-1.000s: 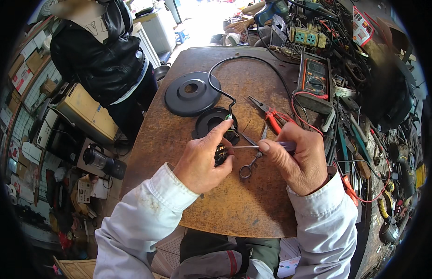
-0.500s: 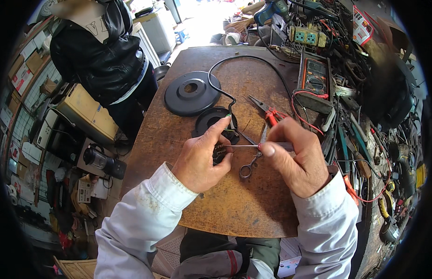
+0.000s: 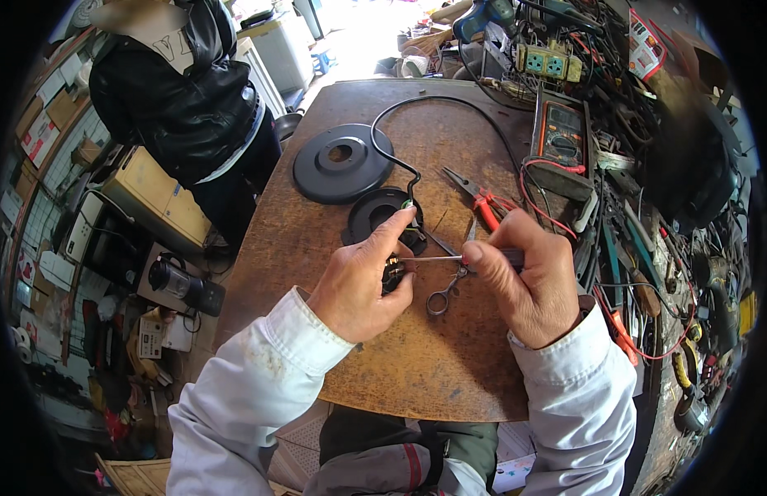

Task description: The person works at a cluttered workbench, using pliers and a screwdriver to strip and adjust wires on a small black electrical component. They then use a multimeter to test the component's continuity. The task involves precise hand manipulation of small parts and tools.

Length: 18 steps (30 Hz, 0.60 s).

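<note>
Screwdriver (image 3: 437, 259) in the head view is gripped by our right hand (image 3: 528, 285), its tip at the black part (image 3: 391, 279) that our left hand (image 3: 350, 289) pinches over the counter (image 3: 400, 372); whether they touch, we cannot tell. We should steady the part and press lightly.

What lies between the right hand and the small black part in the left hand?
In the head view, the screwdriver shaft runs from the right hand toward the black part; scissors lie on the table below.
</note>
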Motion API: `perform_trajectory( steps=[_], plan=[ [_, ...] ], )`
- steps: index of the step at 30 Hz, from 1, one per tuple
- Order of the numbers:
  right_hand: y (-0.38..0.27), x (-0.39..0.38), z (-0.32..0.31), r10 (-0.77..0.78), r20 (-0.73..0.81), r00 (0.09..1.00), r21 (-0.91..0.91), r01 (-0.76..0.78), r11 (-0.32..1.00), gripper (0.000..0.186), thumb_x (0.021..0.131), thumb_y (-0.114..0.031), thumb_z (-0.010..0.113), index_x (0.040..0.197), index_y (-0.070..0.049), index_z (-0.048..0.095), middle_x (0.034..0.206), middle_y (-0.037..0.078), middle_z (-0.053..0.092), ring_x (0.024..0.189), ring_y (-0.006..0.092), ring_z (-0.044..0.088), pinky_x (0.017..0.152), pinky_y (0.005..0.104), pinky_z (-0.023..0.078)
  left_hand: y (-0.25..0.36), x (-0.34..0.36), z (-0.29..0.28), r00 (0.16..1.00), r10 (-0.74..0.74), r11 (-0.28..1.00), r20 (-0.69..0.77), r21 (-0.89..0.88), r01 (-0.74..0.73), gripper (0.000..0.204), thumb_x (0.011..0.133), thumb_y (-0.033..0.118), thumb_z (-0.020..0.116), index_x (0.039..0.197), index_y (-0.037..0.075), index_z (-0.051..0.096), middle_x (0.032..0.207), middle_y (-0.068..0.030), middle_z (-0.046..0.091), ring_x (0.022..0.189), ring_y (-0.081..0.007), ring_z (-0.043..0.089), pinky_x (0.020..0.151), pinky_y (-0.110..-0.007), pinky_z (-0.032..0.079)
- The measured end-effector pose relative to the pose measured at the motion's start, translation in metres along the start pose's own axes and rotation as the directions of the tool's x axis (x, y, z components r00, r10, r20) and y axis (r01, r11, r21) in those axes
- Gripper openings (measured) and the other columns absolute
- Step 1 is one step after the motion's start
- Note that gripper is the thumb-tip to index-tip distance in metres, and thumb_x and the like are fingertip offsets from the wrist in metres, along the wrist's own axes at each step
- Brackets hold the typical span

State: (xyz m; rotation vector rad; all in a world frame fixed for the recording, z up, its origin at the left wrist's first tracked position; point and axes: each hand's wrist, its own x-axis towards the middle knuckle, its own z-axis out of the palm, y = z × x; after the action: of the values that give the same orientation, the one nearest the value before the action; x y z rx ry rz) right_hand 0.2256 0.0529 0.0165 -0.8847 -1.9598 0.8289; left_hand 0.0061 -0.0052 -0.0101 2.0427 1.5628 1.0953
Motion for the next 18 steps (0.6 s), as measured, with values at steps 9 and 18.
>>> perform_trajectory(
  steps=[9,18],
  plan=[
    [0.002,0.001,0.006,-0.069,-0.043,0.997,0.13,0.074,0.989,0.04,0.092,-0.033,0.078,0.082,0.002,0.059,0.058,0.012,0.055,0.054,0.0215,0.056,0.052,0.0362,0.043,-0.001,0.0,-0.001,1.0,0.012,1.0,-0.007,0.029,-0.012,0.077,0.081,-0.004,0.07,0.151,0.002,0.038,0.095,-0.0194,0.071,0.085,-0.0321,0.074,0.074,-0.04,0.058],
    [-0.005,0.002,0.003,-0.046,-0.055,0.997,0.129,0.053,0.99,0.036,0.093,-0.029,0.076,0.083,0.003,0.061,0.061,0.012,0.057,0.055,0.0178,0.054,0.053,0.034,0.043,0.0,0.0,-0.001,1.0,0.01,1.0,-0.009,0.026,-0.01,0.078,0.082,-0.003,0.07,0.152,0.003,0.037,0.096,-0.0194,0.071,0.087,-0.0335,0.074,0.075,-0.041,0.058]
  ],
)
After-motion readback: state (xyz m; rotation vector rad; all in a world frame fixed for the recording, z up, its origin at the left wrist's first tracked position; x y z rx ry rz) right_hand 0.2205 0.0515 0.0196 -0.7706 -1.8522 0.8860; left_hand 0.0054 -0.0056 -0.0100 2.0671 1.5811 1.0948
